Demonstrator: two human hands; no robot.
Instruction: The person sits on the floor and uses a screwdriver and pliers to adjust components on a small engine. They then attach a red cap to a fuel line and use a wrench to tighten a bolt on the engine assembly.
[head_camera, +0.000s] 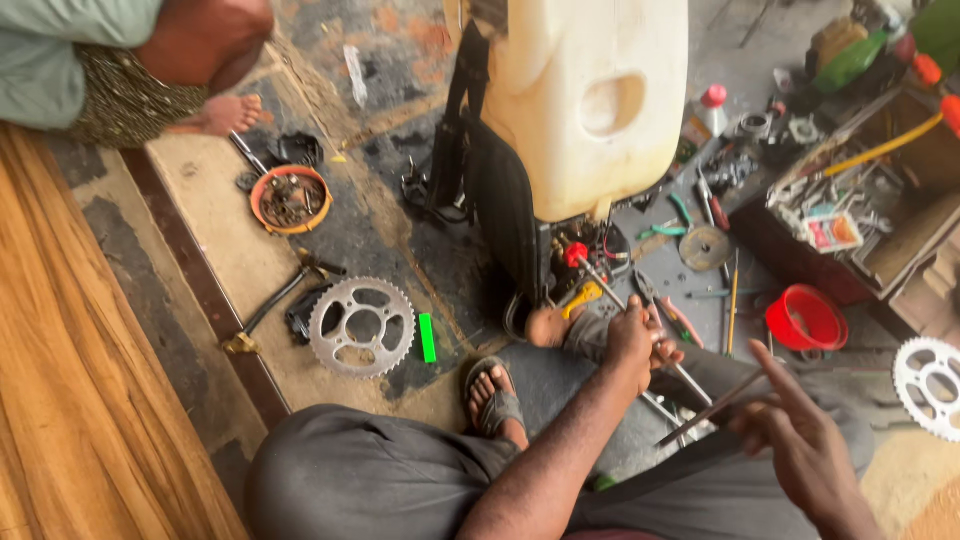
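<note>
Left hand grips a thin metal rod, long axis running up-left toward the white tank. Right hand pinches a dark rod, angled down-left.

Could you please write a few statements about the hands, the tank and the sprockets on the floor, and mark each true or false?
1. The left hand grips a long thin metal rod. True.
2. The right hand is empty. False: its fingers hold a thin dark stick.
3. The large cream plastic tank lies flat on its side. False: it stands upright.
4. A toothed silver metal sprocket lies beside a small bright green bar. True.
5. The round red plastic bowl sits on the wooden plank. False: it is on the floor by the wooden toolbox.
</note>
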